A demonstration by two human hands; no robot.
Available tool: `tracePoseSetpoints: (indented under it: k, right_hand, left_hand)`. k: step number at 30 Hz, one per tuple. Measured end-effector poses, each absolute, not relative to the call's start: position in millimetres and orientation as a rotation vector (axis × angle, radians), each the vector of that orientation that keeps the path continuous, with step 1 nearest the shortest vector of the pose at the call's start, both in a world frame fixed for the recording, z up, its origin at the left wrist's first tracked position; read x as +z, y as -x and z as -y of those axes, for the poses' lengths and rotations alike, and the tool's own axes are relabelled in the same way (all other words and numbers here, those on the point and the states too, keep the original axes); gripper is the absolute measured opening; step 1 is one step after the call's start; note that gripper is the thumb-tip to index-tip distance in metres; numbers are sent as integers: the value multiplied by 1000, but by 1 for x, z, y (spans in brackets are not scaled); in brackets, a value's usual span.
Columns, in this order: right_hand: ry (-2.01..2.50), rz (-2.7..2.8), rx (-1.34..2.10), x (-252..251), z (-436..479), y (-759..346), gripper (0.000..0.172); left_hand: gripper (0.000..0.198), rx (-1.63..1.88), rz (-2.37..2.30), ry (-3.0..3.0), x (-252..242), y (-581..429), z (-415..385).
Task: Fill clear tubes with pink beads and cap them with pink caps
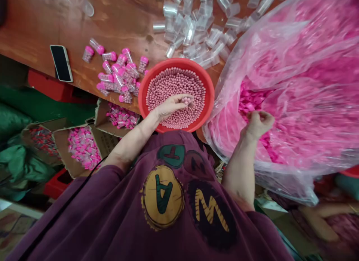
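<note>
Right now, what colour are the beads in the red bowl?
They are pale pink beads, as the head view shows best.

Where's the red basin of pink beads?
In the head view, the round red plastic basin sits at the wooden table's edge, between pink-capped clear tubes and a clear plastic bag of pink pieces.

**Letters on a plum-purple top [84,212]**
A green "A" stood on a round yellow patch [162,196], a yellow "M" on a round black patch [211,214], both upside down in view.
</note>
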State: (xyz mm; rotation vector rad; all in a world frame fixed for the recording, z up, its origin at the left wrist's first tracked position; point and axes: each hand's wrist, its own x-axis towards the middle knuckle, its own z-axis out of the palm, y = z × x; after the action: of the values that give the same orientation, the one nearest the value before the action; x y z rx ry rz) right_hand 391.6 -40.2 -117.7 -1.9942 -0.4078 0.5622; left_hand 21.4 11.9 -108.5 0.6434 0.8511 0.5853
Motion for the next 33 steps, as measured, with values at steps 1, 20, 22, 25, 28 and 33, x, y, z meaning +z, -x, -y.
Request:
tracePoseSetpoints:
  k: [1, 20, 22, 25, 28, 33]
  right_hand:
    - [1925, 354, 593, -112, 40, -385, 41]
    - [1535, 1501, 940, -34, 17, -215, 25]
    - [1571, 1510, 934, -34, 17, -215, 30]
    - [1586, 1568, 894, -31, 18, -218, 32]
    - [1600, 1791, 771, -30, 19, -221, 20]
    - [1609, 2002, 571, -41, 22, -219, 42]
  left_hand:
    - [45, 591, -821, -616, -103, -20, -11]
    - [22, 561, -768, -618, -44, -5, -11]
    - [26, 554, -764, -597, -45, -1, -8]
    - [40, 537, -773, -578, -44, 4, -6]
    - [43, 542, -803, -568, -46, 5, -6]
    - [36, 559, -859, -562, -51, 1, -5]
